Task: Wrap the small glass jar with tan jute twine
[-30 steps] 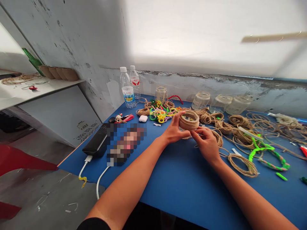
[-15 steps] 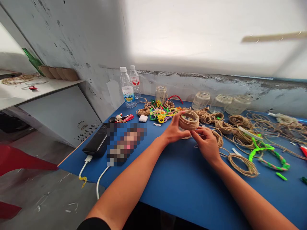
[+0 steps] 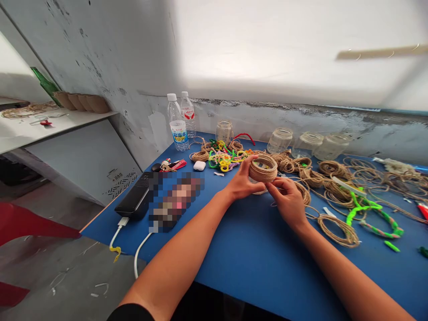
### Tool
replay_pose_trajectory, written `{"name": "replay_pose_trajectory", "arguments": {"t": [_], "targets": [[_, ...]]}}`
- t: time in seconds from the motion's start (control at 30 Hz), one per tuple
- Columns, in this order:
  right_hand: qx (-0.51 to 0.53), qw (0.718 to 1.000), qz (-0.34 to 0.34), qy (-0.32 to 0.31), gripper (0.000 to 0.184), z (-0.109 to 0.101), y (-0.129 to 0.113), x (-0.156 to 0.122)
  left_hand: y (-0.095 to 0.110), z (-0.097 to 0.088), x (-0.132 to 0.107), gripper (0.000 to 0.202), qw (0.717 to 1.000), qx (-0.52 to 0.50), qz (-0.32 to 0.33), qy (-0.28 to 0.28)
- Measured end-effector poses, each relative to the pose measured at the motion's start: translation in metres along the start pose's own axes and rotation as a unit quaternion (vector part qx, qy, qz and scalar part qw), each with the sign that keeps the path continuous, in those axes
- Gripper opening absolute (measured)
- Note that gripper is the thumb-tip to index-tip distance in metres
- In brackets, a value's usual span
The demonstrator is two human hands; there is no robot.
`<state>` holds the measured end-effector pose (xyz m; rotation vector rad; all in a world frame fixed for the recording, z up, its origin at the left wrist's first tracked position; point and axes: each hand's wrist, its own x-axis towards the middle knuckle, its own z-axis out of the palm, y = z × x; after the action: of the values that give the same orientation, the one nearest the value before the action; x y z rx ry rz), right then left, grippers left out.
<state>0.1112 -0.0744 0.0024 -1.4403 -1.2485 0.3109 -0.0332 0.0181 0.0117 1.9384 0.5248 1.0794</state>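
Observation:
A glass jar (image 3: 262, 171) with jute twine wound around its neck is held tilted above the blue table, its open mouth toward me. My left hand (image 3: 244, 180) is closed around its left side, thumb below and fingers at the rim. My right hand (image 3: 288, 196) is closed in a pinch at the jar's lower right, on the jute twine (image 3: 269, 177) there; the exact strand between its fingertips is mostly hidden. Just behind and right of this hand lie coils of jute twine (image 3: 302, 194).
Several glass jars (image 3: 280, 140) stand along the wall. Two plastic bottles (image 3: 179, 129), coloured pipe cleaners (image 3: 225, 158), keys (image 3: 166, 166) and a white case (image 3: 199, 166) lie behind my hands. A black power bank (image 3: 135, 196) is at left, a green pipe-cleaner loop (image 3: 371, 211) at right.
Almost nothing differs. The jar has shifted very slightly to the left; both hands keep the same hold.

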Motion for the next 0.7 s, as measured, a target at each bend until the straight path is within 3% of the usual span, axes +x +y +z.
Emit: {"name": "replay_pose_trajectory", "arguments": {"t": [0.7], "targets": [[-0.001, 1.000, -0.003, -0.006, 0.034, -0.0004, 0.0025, 0.0009, -0.0018, 0.0023, 0.0003, 0.086, 1.000, -0.008, 0.002, 0.008]]}}
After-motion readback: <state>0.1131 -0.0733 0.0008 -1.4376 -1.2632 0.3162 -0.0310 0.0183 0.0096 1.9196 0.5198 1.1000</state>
